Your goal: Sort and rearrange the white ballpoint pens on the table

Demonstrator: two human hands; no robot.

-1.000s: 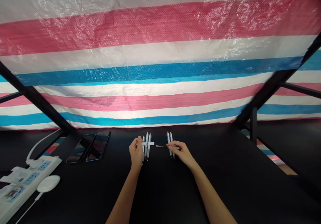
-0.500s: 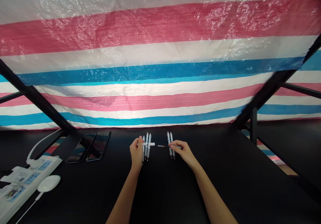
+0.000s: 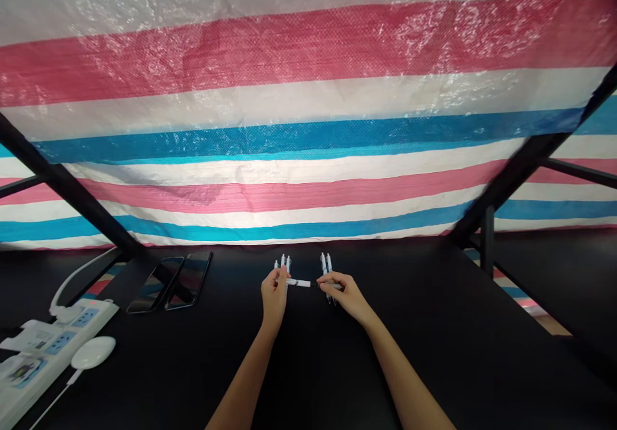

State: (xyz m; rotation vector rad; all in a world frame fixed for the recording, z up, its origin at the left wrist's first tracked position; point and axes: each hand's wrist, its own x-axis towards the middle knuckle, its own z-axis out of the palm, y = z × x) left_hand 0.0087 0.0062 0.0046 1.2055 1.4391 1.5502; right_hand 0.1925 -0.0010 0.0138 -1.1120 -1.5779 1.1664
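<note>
My left hand is closed on a white pen barrel, held level above the black table. My right hand pinches a thin dark refill whose tip meets the barrel's open end. Behind my left hand lie three white pens side by side. Two more white pens lie behind my right hand, partly hidden by its fingers.
Two dark phones lie at the left. A white power strip with a plugged cable and a white round device sit at the far left. A striped tarp hangs behind; black frame bars cross both sides.
My left hand has moved right with the barrel, and the gap to the refill in my right hand has closed; the two parts now touch end to end.
</note>
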